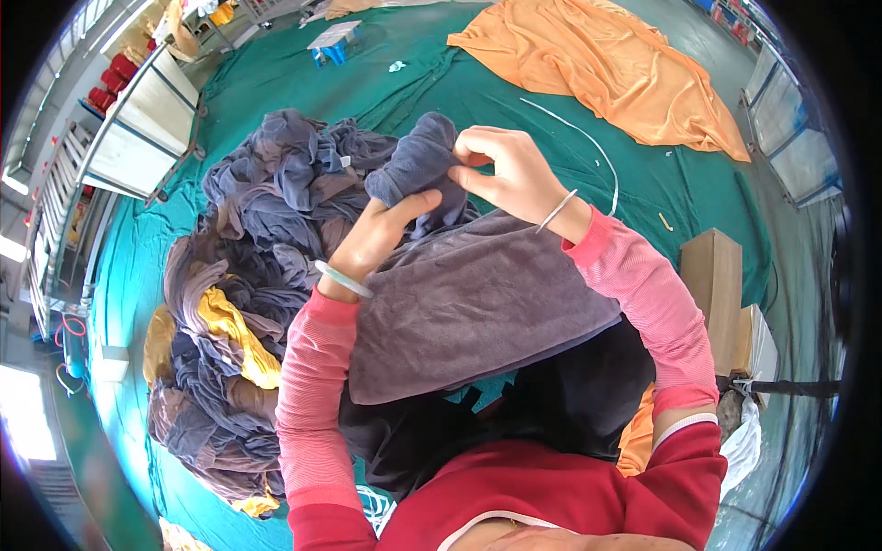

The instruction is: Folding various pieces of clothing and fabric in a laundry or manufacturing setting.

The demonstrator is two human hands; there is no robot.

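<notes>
A dark blue-grey plush cloth is bunched and folded over between my hands, raised beyond my knees. My left hand grips it from below; its thumb lies across the fabric and the other fingers are mostly hidden. With thumb and forefinger, my right hand pinches the right edge of that bunch. A mauve-grey cloth of similar pile spreads over my lap, its near edge hanging between my legs. Whether it joins the bunched part I cannot tell.
A large heap of grey-blue cloths with a yellow cloth lies to the left on green sheeting. An orange cloth is spread far right. Cardboard stands right; a wheeled cart far left; a small stool beyond.
</notes>
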